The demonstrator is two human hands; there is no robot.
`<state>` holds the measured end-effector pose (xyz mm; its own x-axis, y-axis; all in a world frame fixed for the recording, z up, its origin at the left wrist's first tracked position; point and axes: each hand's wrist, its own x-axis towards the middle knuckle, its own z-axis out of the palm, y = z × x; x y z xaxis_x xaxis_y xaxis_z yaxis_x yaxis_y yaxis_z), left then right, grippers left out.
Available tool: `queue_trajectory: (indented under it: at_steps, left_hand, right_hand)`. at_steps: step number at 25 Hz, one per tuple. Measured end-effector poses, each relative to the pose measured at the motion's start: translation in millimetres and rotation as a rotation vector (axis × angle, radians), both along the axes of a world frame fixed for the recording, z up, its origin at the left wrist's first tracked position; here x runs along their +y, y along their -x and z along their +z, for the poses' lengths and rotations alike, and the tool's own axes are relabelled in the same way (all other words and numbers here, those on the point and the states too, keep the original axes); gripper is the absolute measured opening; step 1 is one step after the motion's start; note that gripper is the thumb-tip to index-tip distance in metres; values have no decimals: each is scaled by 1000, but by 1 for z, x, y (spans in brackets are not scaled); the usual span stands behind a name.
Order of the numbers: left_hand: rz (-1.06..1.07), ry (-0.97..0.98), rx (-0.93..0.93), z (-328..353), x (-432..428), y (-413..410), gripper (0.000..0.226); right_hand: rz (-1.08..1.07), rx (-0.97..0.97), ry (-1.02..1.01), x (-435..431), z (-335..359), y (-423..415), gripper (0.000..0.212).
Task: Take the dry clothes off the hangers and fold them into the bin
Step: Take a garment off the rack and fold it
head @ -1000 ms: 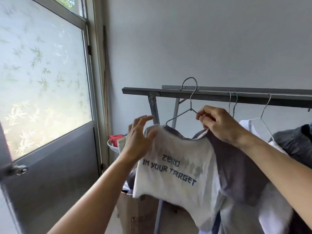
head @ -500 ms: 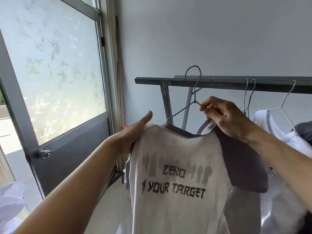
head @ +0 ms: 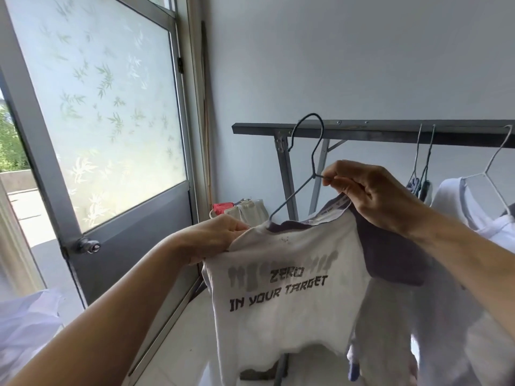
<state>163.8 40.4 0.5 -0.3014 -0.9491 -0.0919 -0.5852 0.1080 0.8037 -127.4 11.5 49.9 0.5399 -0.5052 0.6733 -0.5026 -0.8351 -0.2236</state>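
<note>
- Holding a white printed T-shirt (head: 292, 274) up in mid-air, on its wire hanger (head: 309, 151), just in front of the rack rail (head: 390, 133).
- Gripping the shirt's shoulder seam with the left hand (head: 214, 238), fingers curled tight into the cloth beside the hanger's lower arm.
- Pinching the hanger wire just below its hook with the right hand (head: 365, 196), fingers closed, collar bunched right under them.
- Hanging further along the rail: a white shirt (head: 459, 201).
</note>
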Motion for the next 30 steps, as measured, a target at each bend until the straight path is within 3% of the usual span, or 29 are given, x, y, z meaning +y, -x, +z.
queue_trajectory:
  at_steps: [3, 5, 10, 12, 14, 16, 20, 22, 25, 30]
  left_hand:
    - [233, 532, -411, -2, -1, 3, 44]
    - [348, 641, -354, 0, 1, -3, 54]
    - [575, 623, -45, -3, 0, -20, 53]
    - [650, 656, 4, -6, 2, -23, 52]
    - [682, 648, 108, -6, 5, -22, 55]
    - [610, 518, 240, 0, 15, -19, 54]
    - [297, 167, 95, 6, 31, -24, 53]
    - [307, 200, 119, 1, 31, -24, 45]
    - [454, 301, 351, -6, 29, -18, 29]
    - [612, 536, 484, -4, 28, -5, 27]
  right_hand:
    - [-73, 58, 196, 2, -3, -2, 16]
    - [-130, 94, 256, 4, -3, -3, 18]
    - [-170, 148, 28, 5, 14, -1, 14]
    - [-178, 158, 28, 2, 19, 1, 14]
    - [-126, 24, 120, -2, 21, 5, 11]
    - [-102, -97, 247, -4, 21, 10, 7]
    - [-44, 236, 335, -6, 11, 13, 3]
    - [-43, 278, 351, -3, 10, 10, 3]
    - [-49, 35, 318, 3, 15, 8, 15]
    - [-182, -233, 63, 4, 10, 1, 12]
